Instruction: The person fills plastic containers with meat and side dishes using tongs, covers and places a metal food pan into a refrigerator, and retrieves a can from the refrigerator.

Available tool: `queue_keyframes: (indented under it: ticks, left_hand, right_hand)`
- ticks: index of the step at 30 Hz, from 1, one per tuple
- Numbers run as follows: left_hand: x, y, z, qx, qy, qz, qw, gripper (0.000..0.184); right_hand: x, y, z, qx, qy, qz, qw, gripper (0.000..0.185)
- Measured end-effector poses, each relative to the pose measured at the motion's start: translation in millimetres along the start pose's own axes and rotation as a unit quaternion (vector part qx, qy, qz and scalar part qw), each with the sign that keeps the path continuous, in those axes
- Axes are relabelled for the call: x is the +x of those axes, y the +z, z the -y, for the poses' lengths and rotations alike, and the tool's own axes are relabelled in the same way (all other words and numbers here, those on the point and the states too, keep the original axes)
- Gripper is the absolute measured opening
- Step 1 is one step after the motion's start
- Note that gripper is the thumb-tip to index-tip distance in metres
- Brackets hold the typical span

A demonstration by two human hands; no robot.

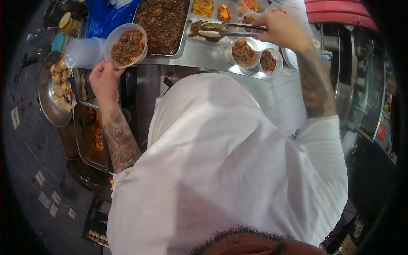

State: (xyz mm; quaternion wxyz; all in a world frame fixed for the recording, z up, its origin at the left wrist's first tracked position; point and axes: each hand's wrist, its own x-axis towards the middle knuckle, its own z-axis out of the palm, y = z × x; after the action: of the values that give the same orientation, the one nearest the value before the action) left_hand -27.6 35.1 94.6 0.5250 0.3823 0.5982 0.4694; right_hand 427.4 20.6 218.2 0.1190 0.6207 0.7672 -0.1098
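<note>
My left hand [105, 80] grips a clear round plastic tub [143, 47], its fingers at the tub's lower left. Shredded brown meat [127, 46] fills the tub, with some orange food at the edge. In my right hand [282, 32] is a pair of metal tongs [242, 33]. The tongs' tips point left, over brown meat and white rice in a clear compartment tray [207, 41]. Two more tubs, a larger one [243, 52] and a smaller one [269, 62], stand filled just below my right hand.
A deep metal tray [182, 46] of brown meat lies between my hands. Stacked plastic tubs [80, 53] and a blue bag [104, 19] are at the left. Further left sit a metal bowl [44, 100] and a pan with reddish food [83, 144]. A red ribbed object [340, 12] is at upper right.
</note>
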Motion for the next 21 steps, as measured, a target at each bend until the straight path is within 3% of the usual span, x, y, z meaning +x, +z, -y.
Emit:
queue_keyframes:
  ticks: [6,9,11,21]
  left_hand:
    - [0,3,3,0.011,-0.007,-0.016,1.000,0.020]
    - [-4,5,1,0.006,-0.007,-0.019,1.000,0.019]
    - [-5,6,0,-0.003,0.001,-0.013,1.000,0.018]
    - [-13,7,-5,0.010,-0.005,-0.003,1.000,0.020]
  right_hand:
    - [-25,-31,-16,0.004,0.022,-0.036,0.999,0.032]
    - [-20,-18,-5,-0.013,-0.011,-0.044,0.999,0.030]
    - [-15,-1,5,-0.012,0.001,0.013,1.000,0.037]
    - [-10,21,9,-0.020,0.015,-0.015,1.000,0.036]
